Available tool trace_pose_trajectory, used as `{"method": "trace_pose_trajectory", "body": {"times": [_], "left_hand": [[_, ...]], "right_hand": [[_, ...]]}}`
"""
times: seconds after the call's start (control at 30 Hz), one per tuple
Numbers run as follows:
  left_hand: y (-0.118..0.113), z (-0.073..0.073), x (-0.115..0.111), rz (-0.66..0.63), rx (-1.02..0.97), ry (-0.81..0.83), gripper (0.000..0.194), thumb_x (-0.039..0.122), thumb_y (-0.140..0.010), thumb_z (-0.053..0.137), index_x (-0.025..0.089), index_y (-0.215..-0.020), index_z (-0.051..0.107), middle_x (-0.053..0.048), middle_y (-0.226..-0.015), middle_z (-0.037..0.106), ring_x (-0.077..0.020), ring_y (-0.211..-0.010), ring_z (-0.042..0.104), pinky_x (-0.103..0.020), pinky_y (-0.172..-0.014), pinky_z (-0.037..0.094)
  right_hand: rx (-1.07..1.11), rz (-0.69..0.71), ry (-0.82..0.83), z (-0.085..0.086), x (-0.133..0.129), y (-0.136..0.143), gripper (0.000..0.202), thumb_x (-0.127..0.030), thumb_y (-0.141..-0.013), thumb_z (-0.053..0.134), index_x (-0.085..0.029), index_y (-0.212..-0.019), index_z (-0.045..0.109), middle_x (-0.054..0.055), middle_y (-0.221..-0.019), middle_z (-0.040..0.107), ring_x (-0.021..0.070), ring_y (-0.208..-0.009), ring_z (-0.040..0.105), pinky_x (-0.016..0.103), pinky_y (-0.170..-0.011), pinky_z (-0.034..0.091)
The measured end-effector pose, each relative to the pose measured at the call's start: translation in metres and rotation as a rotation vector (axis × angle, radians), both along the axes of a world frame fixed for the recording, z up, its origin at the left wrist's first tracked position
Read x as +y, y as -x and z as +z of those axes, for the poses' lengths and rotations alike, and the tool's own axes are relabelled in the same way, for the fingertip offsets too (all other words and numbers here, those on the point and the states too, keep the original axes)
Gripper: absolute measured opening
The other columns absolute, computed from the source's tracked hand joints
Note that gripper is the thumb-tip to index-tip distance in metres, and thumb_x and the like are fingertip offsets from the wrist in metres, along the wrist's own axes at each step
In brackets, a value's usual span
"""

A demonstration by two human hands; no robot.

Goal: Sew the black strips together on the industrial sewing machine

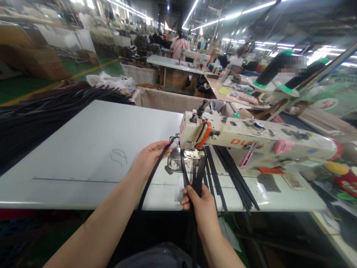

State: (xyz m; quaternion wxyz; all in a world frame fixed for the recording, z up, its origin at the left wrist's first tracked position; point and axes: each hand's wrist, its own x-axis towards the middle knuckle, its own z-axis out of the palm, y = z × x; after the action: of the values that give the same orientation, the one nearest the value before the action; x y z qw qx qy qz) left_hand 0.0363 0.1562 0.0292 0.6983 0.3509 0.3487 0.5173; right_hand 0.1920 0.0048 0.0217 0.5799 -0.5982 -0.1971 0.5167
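A white sewing machine [223, 130] with an orange part stands on the pale table [100, 130]. Left of its needle area, my left hand [154, 154] pinches a narrow black strip [153, 173], which curves up to the machine head and hangs over the table's front edge. My right hand [196, 197] is closed on several black strips [200, 173] just in front of the metal plate [175, 162]. These strips run from under the machine down past the edge. The needle itself cannot be made out.
More black strips [237, 178] lie under the machine arm at the right. A large pile of dark strips [55, 115] is at the left. Behind the table stands a fabric-lined bin [167, 99]. Thread cones [273, 70] rise at the back right. People sit farther back.
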Motion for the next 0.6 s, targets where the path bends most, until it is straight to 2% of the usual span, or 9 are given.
{"method": "trace_pose_trajectory", "body": {"times": [0.1,0.2,0.3,0.4,0.5,0.6], "left_hand": [[0.008,0.002,-0.011,-0.038,0.064,0.011,0.032,0.029,-0.069,0.085,0.012,-0.093,0.073,-0.006,-0.084,0.074,-0.0147,-0.076,0.068,-0.029,-0.076,0.055],[0.014,0.002,-0.018,-0.1,0.235,-0.031,0.037,0.024,-0.061,0.09,0.013,-0.089,0.069,-0.003,-0.078,0.072,-0.0131,-0.072,0.066,-0.026,-0.072,0.052],[0.017,0.001,-0.023,-0.182,0.357,-0.023,0.05,0.024,-0.058,0.09,0.014,-0.102,0.068,-0.002,-0.078,0.072,-0.0171,-0.075,0.068,-0.03,-0.074,0.053],[0.018,0.0,-0.026,-0.221,0.399,-0.011,0.06,0.026,-0.057,0.09,0.013,-0.113,0.07,-0.003,-0.079,0.071,-0.0176,-0.075,0.067,-0.032,-0.073,0.053],[0.016,-0.002,-0.029,-0.239,0.396,-0.001,0.059,0.026,-0.057,0.088,0.013,-0.112,0.071,-0.002,-0.08,0.07,-0.0157,-0.073,0.064,-0.031,-0.071,0.052],[0.014,-0.002,-0.029,-0.251,0.397,0.012,0.059,0.026,-0.057,0.087,0.014,-0.112,0.07,-0.005,-0.093,0.071,-0.0151,-0.074,0.063,-0.03,-0.068,0.051]], "right_hand": [[-0.012,0.002,0.006,0.0,0.0,0.0,0.05,-0.044,-0.071,0.088,-0.017,-0.099,0.056,0.0,-0.072,0.074,0.0117,-0.046,0.066,0.019,-0.04,0.051],[-0.033,0.011,-0.01,0.0,-0.003,0.001,0.048,-0.044,-0.072,0.087,-0.017,-0.098,0.056,-0.001,-0.071,0.073,0.0112,-0.046,0.065,0.019,-0.039,0.049],[-0.048,0.034,-0.014,0.002,-0.01,0.002,0.045,-0.045,-0.074,0.084,-0.018,-0.097,0.057,-0.002,-0.069,0.07,0.0102,-0.043,0.061,0.016,-0.034,0.04],[-0.033,0.058,0.02,0.003,-0.017,0.001,0.045,-0.049,-0.075,0.082,-0.018,-0.097,0.057,-0.004,-0.064,0.067,0.0084,-0.04,0.055,0.015,-0.032,0.03],[-0.019,0.074,0.048,0.003,-0.023,0.0,0.045,-0.052,-0.075,0.08,-0.018,-0.094,0.058,-0.006,-0.06,0.063,0.0067,-0.037,0.05,0.014,-0.032,0.026],[-0.001,0.089,0.084,0.003,-0.029,0.0,0.047,-0.056,-0.074,0.079,-0.018,-0.092,0.059,-0.006,-0.059,0.061,0.0063,-0.036,0.049,0.014,-0.032,0.024]]}}
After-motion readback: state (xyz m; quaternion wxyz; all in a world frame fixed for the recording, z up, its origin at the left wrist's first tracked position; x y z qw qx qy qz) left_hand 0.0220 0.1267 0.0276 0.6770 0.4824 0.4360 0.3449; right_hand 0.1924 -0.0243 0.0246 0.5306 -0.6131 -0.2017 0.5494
